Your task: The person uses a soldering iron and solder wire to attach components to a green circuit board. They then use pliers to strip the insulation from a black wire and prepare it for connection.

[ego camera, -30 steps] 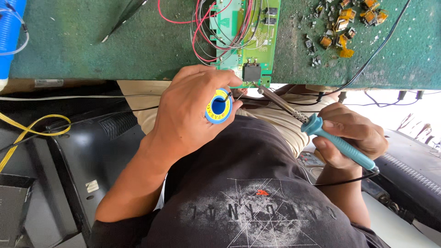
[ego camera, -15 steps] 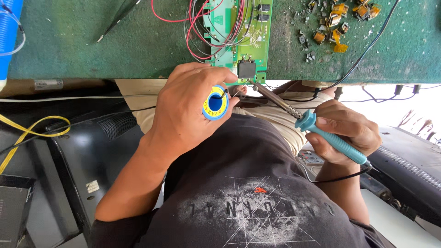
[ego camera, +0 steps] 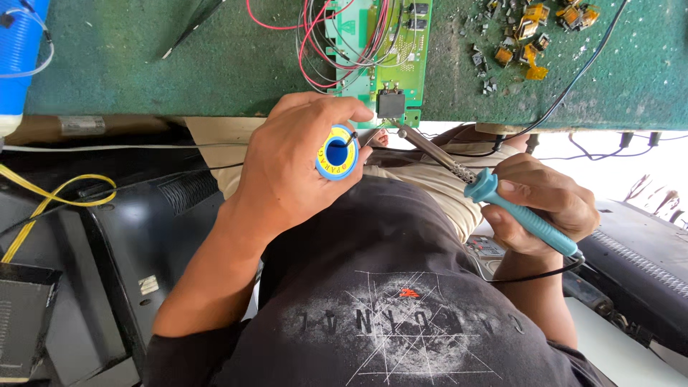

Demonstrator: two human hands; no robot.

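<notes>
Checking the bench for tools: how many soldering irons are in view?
1: the blue-handled soldering iron, in the right hand, tip at the green circuit board.

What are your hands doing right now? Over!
Left hand grips solder spool. Right hand grips soldering iron, tip at the green circuit board edge. Red wires loop over board, clear of tip.

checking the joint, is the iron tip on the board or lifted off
On the board, it seems: the iron in the right hand has its tip at the black part on the board edge. Actual contact cannot be told.
</notes>
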